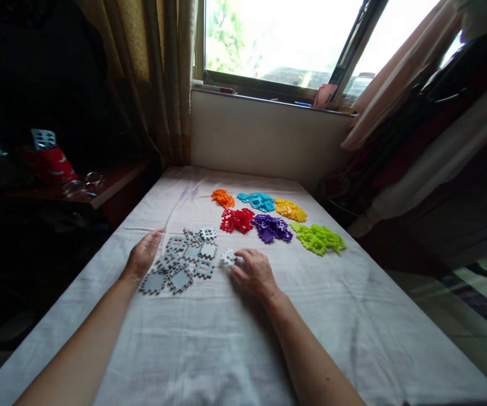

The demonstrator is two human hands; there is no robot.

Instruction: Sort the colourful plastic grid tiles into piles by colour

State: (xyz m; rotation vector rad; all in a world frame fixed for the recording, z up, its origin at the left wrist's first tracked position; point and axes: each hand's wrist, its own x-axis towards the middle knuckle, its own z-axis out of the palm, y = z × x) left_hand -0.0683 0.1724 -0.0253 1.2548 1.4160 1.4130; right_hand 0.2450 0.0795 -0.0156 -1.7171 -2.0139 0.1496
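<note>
My right hand (255, 273) has its fingers closed on a white notched building tile (227, 257), just right of the grey tiles. Part of that tile is hidden under the fingertips. At the left edge of the pile of grey notched building tiles (180, 277), my left hand (144, 255) rests with fingers stretched out and nothing in it. A white window-shaped tile (208, 233) lies at the far side of the grey pile. Several grey tiles overlap, some solid and some with openings.
Beyond my hands lie sorted heaps of tiles: orange (223, 198), blue (259, 201), yellow (290, 210), red (237, 220), purple (272, 228) and lime green (320, 239). A pale cloth (192, 344) covers the table. Glasses (84, 184) sit on a side desk.
</note>
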